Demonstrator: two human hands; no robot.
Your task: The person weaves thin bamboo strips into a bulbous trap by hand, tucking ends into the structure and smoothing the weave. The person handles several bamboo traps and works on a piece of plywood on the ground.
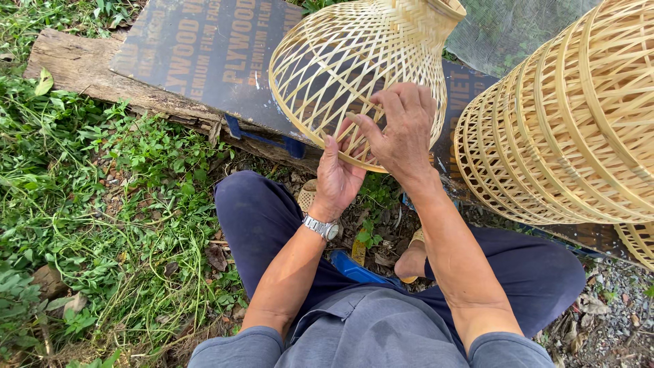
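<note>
Between the knees of the seated person, both forearms reach forward and up to a basket (pixel 354 61) that lies tipped on a dark board (pixel 204 54), its wide rim toward the body and its narrow neck pointing away. The left hand (pixel 335 178), a metal watch (pixel 321 227) on its wrist, is turned palm up under the rim, fingers curled round the lowest edge and closed on it. The right hand (pixel 402 129) comes over from above, wrist bent, fingers partly spread and pressed on the open lattice just inside the rim; whether they pinch a single strip I cannot tell.

The basket looks light and springy: thin bamboo strips in an open weave, stiff enough at the bound rim to take a grip, likely to flex or crack if squeezed mid-wall. The rim seems the safest hold.

Farther right, touching the board, stands a stack (pixel 565 129) of similar baskets nested together. Grass (pixel 82 170) lies to the left, a log (pixel 75 65) beyond it.
</note>
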